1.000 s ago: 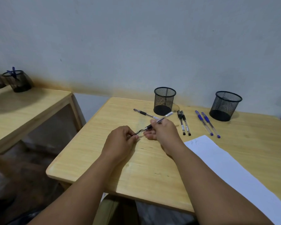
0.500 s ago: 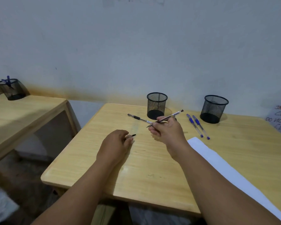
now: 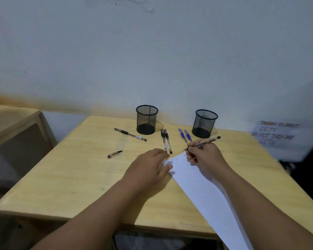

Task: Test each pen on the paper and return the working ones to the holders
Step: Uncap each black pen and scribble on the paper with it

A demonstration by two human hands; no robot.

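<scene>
Wooden table (image 3: 65, 177): right hand (image 3: 204, 156) grips uncapped black pen (image 3: 204, 143) above white paper sheet (image 3: 202, 192); left hand (image 3: 148, 170), fingers relaxed, rests on its corner.

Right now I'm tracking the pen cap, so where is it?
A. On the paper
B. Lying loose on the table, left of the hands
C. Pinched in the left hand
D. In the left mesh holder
B: the pen cap lies alone on the table, apart from the left hand, which rests on the paper.

Both forearms bare (no sleeves); left hand (image 3: 148, 166), right hand (image 3: 204, 156) ungloved
</scene>
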